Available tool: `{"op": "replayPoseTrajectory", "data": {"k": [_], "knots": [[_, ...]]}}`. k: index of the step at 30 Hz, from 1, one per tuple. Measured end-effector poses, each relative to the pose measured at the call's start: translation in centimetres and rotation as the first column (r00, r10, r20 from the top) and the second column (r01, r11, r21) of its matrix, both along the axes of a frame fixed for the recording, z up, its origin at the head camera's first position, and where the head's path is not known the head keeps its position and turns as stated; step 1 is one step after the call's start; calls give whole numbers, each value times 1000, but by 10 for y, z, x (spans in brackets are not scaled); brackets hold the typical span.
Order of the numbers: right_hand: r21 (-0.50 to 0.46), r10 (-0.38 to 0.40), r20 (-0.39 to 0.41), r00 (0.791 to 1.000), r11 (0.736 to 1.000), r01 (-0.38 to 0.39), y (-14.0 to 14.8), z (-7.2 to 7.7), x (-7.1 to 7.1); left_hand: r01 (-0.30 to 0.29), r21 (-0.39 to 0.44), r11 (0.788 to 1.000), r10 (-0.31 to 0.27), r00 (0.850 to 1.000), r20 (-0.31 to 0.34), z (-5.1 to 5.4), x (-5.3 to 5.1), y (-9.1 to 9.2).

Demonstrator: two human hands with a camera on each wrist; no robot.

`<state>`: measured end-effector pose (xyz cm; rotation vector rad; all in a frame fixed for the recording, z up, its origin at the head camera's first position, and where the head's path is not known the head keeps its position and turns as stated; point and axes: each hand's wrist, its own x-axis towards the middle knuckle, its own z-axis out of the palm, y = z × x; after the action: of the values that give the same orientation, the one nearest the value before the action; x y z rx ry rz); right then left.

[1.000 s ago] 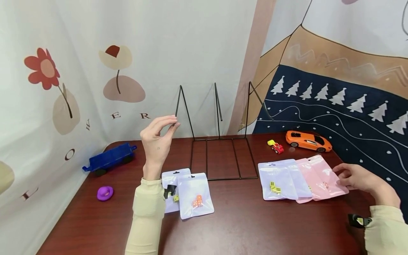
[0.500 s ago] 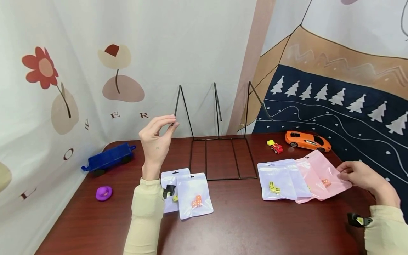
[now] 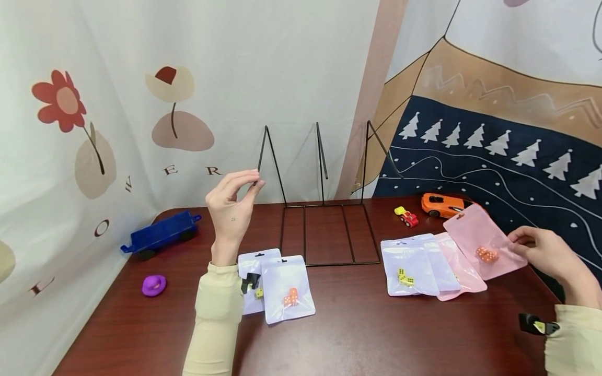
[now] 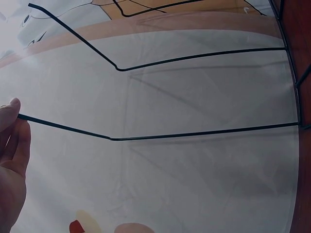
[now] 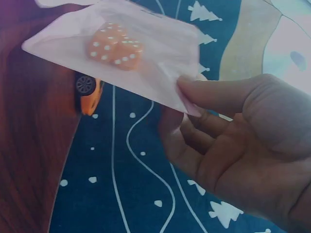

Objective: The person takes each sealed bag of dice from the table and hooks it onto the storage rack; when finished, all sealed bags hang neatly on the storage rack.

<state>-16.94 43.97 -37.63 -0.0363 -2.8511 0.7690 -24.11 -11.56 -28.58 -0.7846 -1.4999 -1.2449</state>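
Note:
My left hand (image 3: 231, 214) pinches the tip of the left prong of a black wire rack (image 3: 324, 265); the left wrist view shows thumb and fingers on the prong's end (image 4: 63, 127). At the right, my right hand (image 3: 547, 256) pinches the lower right corner of a pink zip bag (image 3: 475, 230). Orange dice (image 5: 116, 46) show through that bag, which is raised and tilted. Beneath it lies another pink bag (image 3: 463, 277), partly covered. Beside that, two overlapping lilac bags (image 3: 409, 261) lie flat, the front one with yellow dice (image 3: 405, 278).
Two more lilac bags (image 3: 288, 277) with dice lie left of centre. A blue toy trailer (image 3: 162, 233) and a purple toy hat (image 3: 153, 285) are at the left. A small red and yellow toy car (image 3: 406, 216) and an orange car (image 3: 439, 204) stand at the back right.
My right hand has lifted the top pink bag off the one below, up and to the right, and it now partly covers the orange car. The left hand stays on the prong.

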Motion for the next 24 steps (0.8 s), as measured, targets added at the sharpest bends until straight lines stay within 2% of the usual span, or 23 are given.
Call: {"op": "replayPoseTrajectory", "data": {"k": [5, 11, 19, 24], "knots": [[36, -31, -103, 994, 999, 35, -18, 15, 1, 20, 9, 1000, -20, 1000, 3, -1, 0, 0], [15, -46, -220, 974, 999, 50, -42, 30, 0, 17, 4, 1000, -17, 1000, -1, -1, -1, 0], [-77, -48, -324, 945, 997, 24, -70, 42, 1, 6, -6, 1000, -6, 1000, -16, 0, -2, 1], [-171, -20, -332, 943, 985, -39, -86, 47, 4, -3, -11, 1000, 3, 1000, -19, 1, 0, 1]]}}
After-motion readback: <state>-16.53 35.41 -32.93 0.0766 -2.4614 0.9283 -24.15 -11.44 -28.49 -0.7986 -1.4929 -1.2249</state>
